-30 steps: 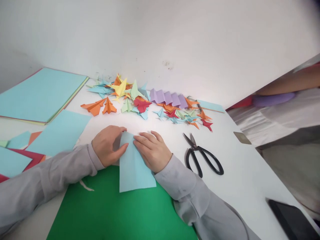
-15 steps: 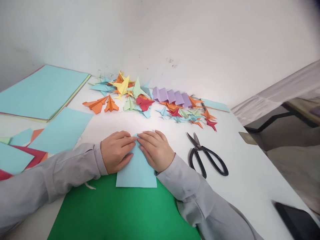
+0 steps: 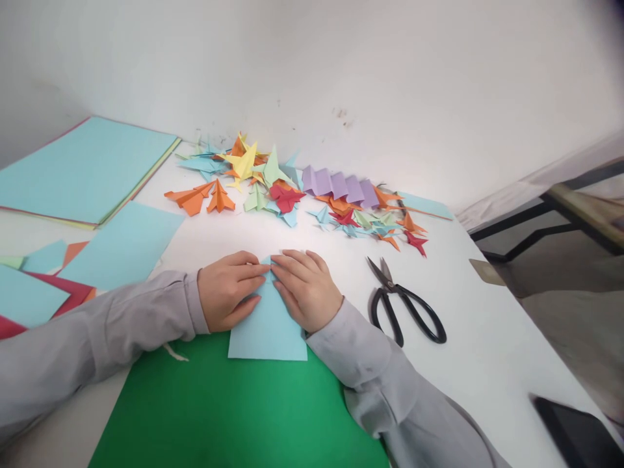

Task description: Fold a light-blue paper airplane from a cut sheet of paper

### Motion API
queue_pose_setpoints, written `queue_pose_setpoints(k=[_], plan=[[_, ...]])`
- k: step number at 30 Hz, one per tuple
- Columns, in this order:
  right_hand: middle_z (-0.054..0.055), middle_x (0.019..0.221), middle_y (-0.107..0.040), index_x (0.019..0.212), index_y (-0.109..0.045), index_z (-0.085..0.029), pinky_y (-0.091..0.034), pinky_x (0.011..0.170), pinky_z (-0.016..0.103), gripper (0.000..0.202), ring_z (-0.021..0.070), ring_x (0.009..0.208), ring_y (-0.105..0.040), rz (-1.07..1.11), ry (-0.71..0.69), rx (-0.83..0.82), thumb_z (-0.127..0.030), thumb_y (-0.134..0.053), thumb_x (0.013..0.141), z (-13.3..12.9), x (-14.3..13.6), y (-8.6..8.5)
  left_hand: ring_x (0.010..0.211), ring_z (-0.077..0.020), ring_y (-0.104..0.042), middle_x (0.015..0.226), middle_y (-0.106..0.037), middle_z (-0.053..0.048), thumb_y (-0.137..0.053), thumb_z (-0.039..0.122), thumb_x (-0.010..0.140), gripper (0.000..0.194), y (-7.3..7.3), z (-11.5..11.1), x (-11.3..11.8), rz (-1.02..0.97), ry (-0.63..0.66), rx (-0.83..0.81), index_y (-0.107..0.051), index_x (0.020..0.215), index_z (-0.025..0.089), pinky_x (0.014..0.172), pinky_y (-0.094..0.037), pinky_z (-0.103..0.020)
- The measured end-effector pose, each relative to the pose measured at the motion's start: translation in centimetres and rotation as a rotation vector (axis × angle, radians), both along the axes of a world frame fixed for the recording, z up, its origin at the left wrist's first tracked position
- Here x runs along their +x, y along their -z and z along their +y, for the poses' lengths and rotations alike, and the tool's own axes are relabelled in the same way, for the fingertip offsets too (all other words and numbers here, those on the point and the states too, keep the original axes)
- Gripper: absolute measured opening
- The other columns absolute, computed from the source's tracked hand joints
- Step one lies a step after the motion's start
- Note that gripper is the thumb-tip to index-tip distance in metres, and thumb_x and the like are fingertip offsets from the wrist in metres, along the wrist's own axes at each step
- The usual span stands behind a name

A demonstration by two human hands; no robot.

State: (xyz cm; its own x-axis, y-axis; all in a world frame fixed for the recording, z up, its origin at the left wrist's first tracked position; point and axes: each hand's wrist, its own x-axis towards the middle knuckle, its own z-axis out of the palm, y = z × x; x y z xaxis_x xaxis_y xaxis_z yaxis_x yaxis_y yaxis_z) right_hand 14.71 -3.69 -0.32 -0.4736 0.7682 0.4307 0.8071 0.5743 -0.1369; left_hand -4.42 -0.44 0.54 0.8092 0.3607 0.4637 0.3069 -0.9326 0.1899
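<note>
A light blue sheet of paper [image 3: 270,335] lies partly over a green sheet [image 3: 234,409], its far end narrowed between my hands. My left hand [image 3: 230,291] rests on the paper's left edge, fingertips near the top centre. On the right edge lies my right hand [image 3: 308,289], its fingers flat and slightly spread over the upper part. The fingertips of both hands nearly meet at the paper's far end, where they hide some of the folds.
Folded paper shapes [image 3: 244,162] and a purple pleated strip [image 3: 340,186] lie along the wall. Black-handled scissors [image 3: 390,286] are at the right, a dark phone-like object [image 3: 575,426] at the lower right. Large blue sheets [image 3: 92,169] and cut pieces [image 3: 29,296] are at the left.
The camera view has shifted slightly. Both hands remain on the blue paper in nearly the same pose, with small finger movements at its far end.
</note>
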Motion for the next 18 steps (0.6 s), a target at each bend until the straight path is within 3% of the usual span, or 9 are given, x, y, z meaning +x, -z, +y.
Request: queue_pose_setpoints(k=[18], plan=[[0.008, 0.108, -0.061, 0.099, -0.061, -0.017, -0.032, 0.090, 0.042, 0.024, 0.0224, 0.107, -0.048, 0.009, -0.002, 0.047, -0.024, -0.044, 0.083, -0.02, 0.15, 0.30, 0.089, -0.0230, -0.048, 0.102, -0.059, -0.014, -0.046, 0.020, 0.076, 0.024, -0.04, 0.14, 0.08, 0.030, 0.000, 0.062, -0.060, 0.091, 0.008, 0.079, -0.045, -0.039]])
